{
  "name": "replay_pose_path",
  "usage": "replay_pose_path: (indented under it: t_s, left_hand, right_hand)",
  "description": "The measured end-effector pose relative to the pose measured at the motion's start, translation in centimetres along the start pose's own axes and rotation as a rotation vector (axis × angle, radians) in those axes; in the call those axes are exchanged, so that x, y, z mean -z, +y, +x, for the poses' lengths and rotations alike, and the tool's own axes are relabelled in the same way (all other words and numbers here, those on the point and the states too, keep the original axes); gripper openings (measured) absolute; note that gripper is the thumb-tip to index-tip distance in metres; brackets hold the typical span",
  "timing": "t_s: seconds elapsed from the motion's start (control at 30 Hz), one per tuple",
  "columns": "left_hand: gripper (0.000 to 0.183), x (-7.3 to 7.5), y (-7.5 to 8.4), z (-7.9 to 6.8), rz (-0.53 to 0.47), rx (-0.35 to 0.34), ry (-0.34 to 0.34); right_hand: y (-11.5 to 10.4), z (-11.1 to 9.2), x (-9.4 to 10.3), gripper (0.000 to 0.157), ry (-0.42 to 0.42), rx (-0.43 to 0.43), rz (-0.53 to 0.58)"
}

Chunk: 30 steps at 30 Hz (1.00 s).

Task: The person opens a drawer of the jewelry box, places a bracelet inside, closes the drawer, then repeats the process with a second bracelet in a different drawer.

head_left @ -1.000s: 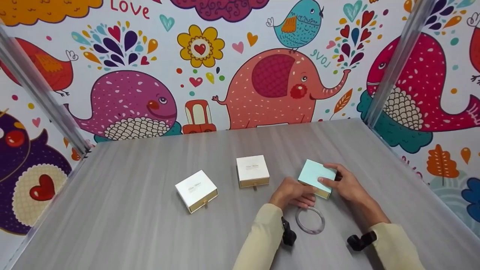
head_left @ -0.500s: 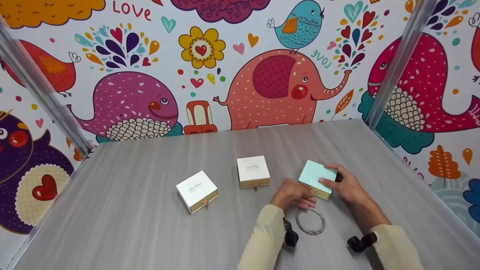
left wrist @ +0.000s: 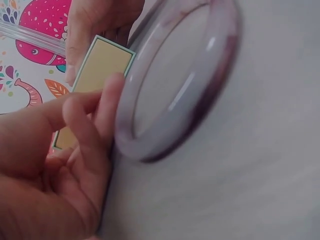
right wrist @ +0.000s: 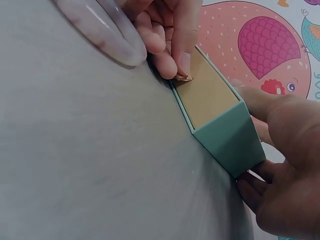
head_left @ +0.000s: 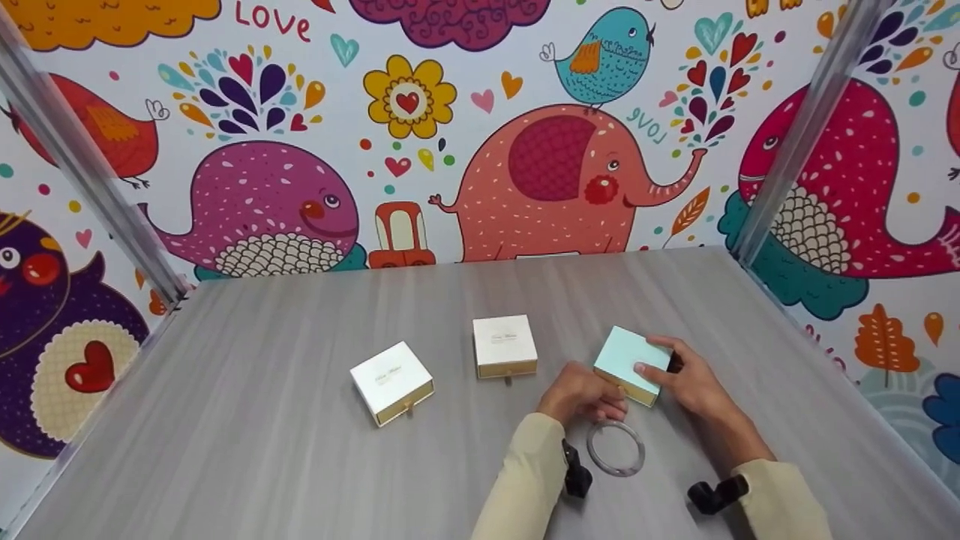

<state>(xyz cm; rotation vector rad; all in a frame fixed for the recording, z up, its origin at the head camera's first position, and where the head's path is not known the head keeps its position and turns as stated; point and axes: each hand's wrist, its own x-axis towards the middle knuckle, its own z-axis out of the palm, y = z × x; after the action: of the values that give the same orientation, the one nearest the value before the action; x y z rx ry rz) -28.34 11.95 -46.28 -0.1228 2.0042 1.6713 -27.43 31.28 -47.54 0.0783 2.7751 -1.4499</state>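
A mint green drawer box (head_left: 631, 357) with a gold front lies at the right of the table. My right hand (head_left: 694, 379) grips its right side, thumb on the lid and fingers behind it. At the gold front, my left hand (head_left: 583, 391) pinches a small tan pull tab (right wrist: 184, 78) between thumb and finger. The drawer sits flush in its sleeve. Just in front of the left fingers lies a glossy bangle (head_left: 621, 472), pale grey-lilac with darker purple patches, flat on the table.
Two white drawer boxes with gold fronts and small tabs stand to the left: one box (head_left: 505, 340) near the middle, the other box (head_left: 392, 377) farther left and turned. A patterned wall panel (head_left: 420, 165) rises behind the grey wood-grain table (head_left: 262, 420).
The head view has shifted slightly. Both hands keep the same hold on the mint green box and its tab, and the bangle stays in place.
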Motion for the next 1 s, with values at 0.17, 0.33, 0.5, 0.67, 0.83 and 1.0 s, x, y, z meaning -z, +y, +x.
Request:
replay_pose_path:
  t_s: [0.17, 0.33, 0.5, 0.67, 0.83, 1.0]
  left_hand:
    - [0.014, 0.18, -0.41, -0.20, 0.011, -0.025, -0.005]
    - [0.015, 0.65, -0.21, -0.11, 0.015, -0.029, 0.013]
    - [0.016, 0.74, -0.53, 0.04, 0.024, -0.017, -0.019]
    - [0.016, 0.85, -0.75, -0.14, 0.031, -0.023, -0.016]
    - [0.018, 0.76, -0.70, -0.32, 0.035, -0.043, -0.006]
    - [0.021, 0.63, -0.42, -0.54, 0.033, -0.067, 0.013]
  right_hand:
    - [0.20, 0.03, -0.29, 0.068, 0.019, -0.003, 0.014]
    - [-0.22, 0.50, -0.32, 0.071, 0.006, 0.007, 0.017]
    - [-0.11, 0.23, -0.41, 0.070, 0.001, -0.018, 0.028]
    - [-0.06, 0.17, -0.46, 0.071, -0.014, -0.028, 0.029]
    - [-0.02, 0.27, -0.36, 0.071, -0.006, -0.020, 0.029]
    - [-0.20, 0.25, -0.10, 0.068, 0.004, 0.002, 0.029]
